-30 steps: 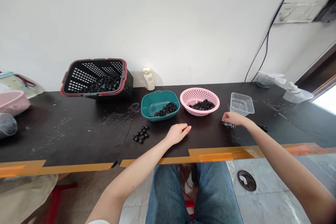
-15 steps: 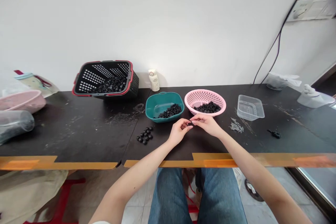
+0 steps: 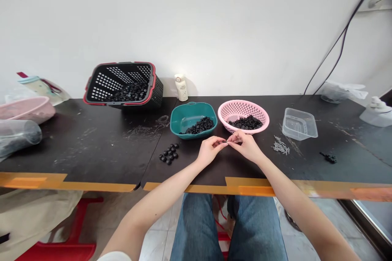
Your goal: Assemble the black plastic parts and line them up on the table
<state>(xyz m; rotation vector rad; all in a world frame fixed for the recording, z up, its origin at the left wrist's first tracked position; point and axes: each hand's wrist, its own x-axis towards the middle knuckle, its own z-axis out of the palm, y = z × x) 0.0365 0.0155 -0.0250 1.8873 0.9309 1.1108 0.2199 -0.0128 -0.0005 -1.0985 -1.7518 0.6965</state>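
Observation:
My left hand [image 3: 210, 151] and my right hand [image 3: 245, 146] meet above the black table, fingertips pinched together on a tiny dark part [image 3: 228, 141]. Its exact shape is hidden by my fingers. Just beyond my right hand stands a pink perforated colander [image 3: 243, 108] holding black round pieces. A teal bowl [image 3: 180, 118] with more of them sits beyond my left hand. Nearer my left hand lies a small group of black round caps [image 3: 168, 153]. To the right of my right hand lies a scatter of small grey screws [image 3: 280, 146].
A clear plastic tray [image 3: 299, 124] and a small dark cluster [image 3: 328, 157] lie at the right. A tilted black-and-red perforated basket [image 3: 122, 83] holding black pieces, a white bottle [image 3: 181, 88] and a pink basin [image 3: 24, 108] stand along the back and left. Orange tape lines the table's front edge.
My hands stay pinched together, and the small part remains between my fingertips. The whole view has shifted slightly, with the table objects sitting a little further right and higher.

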